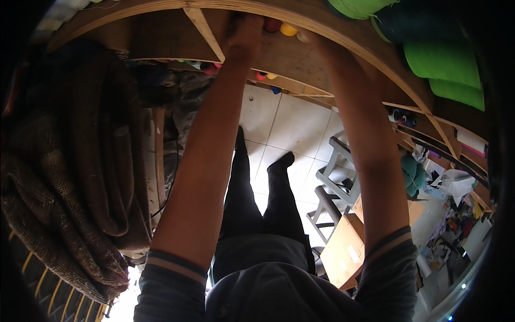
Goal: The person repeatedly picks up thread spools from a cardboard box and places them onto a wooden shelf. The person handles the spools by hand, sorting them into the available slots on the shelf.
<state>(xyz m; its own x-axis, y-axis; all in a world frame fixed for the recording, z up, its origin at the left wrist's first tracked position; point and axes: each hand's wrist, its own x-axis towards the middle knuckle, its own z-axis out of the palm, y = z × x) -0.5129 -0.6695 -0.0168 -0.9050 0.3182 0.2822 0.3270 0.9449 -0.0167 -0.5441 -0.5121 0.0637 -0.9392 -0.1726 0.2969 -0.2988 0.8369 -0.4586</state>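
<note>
Both my arms stretch forward into a compartment of a wooden shelf [300, 56]. My left hand [244, 31] is in shadow beside a dark red spool [272, 24], and its fingers cannot be made out. A yellow spool [288, 29] sits to the right of the red one. Close to a pale round spool end [303, 36] is my right hand [317, 42], its fingers hidden behind the shelf's curved front edge. Whether either hand grips a spool does not show.
Large green thread cones [442, 64] stand at the upper right. Brown rolled cloth [80, 177] fills the left side. Below are a grey plastic stool [338, 166], a cardboard box [343, 252] and white floor tiles [300, 121]. Scraps [456, 225] lie heaped at right.
</note>
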